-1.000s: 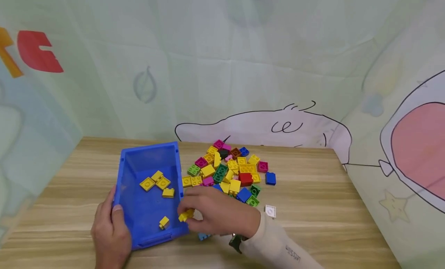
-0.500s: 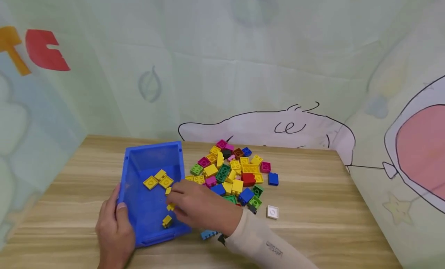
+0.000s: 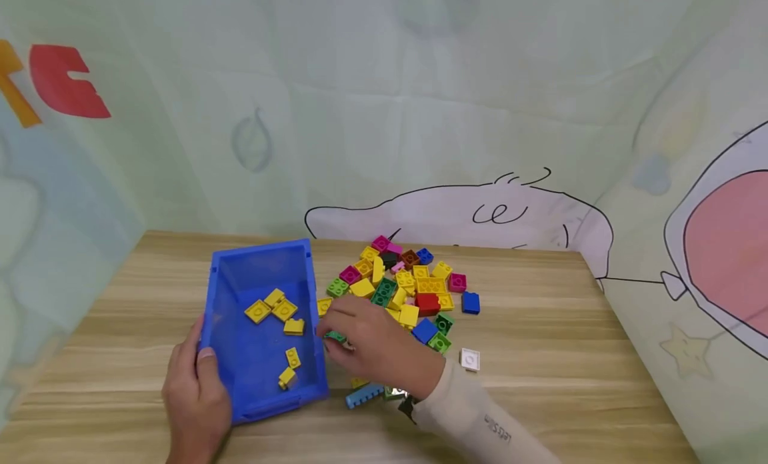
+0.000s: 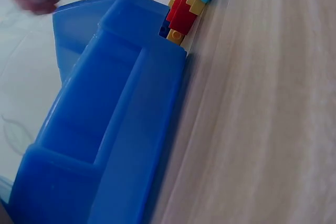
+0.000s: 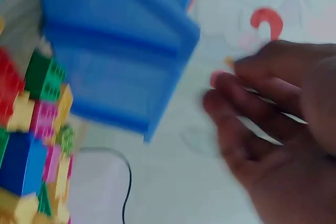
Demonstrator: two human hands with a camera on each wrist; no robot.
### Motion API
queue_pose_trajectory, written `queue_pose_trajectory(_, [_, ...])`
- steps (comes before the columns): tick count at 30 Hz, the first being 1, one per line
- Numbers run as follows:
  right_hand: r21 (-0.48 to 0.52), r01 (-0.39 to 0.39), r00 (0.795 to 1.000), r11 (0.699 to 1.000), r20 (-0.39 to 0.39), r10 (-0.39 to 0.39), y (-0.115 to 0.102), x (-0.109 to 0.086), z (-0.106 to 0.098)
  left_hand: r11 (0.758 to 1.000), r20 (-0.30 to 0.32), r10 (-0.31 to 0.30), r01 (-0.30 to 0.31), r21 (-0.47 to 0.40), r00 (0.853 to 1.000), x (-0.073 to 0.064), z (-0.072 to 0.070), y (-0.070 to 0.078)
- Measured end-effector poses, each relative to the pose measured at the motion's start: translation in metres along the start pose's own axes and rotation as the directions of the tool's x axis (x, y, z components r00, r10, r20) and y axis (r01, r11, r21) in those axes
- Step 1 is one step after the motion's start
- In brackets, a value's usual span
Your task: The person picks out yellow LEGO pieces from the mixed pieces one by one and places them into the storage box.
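Right hand (image 3: 381, 347), lower centre, loosely curved, apparently empty, is nearer the bricks (image 3: 398, 298), up and right; left hand (image 3: 198, 391), lower left, holds the bin (image 3: 252, 361).

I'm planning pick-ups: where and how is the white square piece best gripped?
I'd pinch opposite edges of the white square piece from above, approaching from the right: it lies flat and looks low, so its sides seem the best hold, with the brick pile to its left.
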State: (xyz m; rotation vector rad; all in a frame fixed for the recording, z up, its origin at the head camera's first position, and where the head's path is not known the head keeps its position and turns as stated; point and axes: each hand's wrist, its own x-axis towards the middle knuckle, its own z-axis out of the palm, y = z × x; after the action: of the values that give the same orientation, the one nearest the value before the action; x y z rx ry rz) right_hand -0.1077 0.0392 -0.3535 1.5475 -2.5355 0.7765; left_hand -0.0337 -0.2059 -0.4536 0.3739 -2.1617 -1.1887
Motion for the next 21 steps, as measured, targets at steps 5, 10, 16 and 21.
queue_pose_trajectory(5, [-0.043, -0.194, 0.914, 0.980, 0.355, 0.196, 0.012, -0.017, 0.007, 0.998, 0.036, -0.055, 0.055, 0.007, 0.998, 0.001, 0.001, 0.003])
queue_pose_trajectory(10, [-0.185, -0.135, 0.869, 0.973, 0.449, 0.206, 0.016, -0.024, 0.032, 1.000, 0.025, -0.029, 0.029, -0.006, 0.999, 0.001, 0.000, 0.003])
queue_pose_trajectory(16, [-0.354, -0.025, 0.870, 0.935, 0.453, 0.195, 0.015, -0.026, 0.049, 1.000, 0.016, -0.012, 0.012, -0.013, 1.000, 0.001, 0.000, 0.003])
queue_pose_trajectory(21, [-0.390, 0.007, 0.876, 0.921, 0.446, 0.182, 0.015, -0.027, 0.057, 1.000, 0.033, -0.024, 0.025, -0.013, 0.999, 0.002, -0.001, 0.003])
